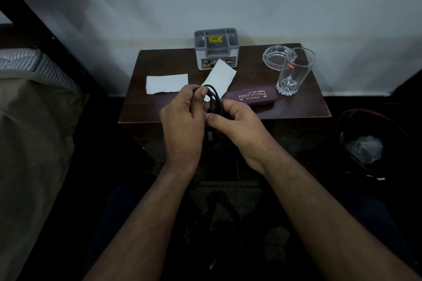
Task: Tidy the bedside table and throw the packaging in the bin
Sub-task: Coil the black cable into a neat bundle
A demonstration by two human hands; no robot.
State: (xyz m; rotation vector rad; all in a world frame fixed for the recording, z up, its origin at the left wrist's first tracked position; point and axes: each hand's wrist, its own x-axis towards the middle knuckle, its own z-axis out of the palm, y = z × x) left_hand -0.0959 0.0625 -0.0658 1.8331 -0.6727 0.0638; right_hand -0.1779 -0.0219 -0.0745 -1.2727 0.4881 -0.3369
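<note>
A dark wooden bedside table (296,102) stands against the wall. Above its front edge my left hand (182,121) and my right hand (237,125) both grip a looped black cable (215,96); the left pinches the top of the loop, the right holds it lower down. On the table lie two white paper pieces (166,83) (220,76), a purple spectacle case (251,97), a clear drinking glass (294,73), a glass ashtray (275,56) and a grey organiser box (217,49) at the back. A dark bin (370,139) with a clear liner stands on the floor at the right.
A bed with a beige cover (34,143) and striped cloth (25,59) fills the left side. A dark bed-frame post (45,36) slants beside it. The floor in front of the table is dark.
</note>
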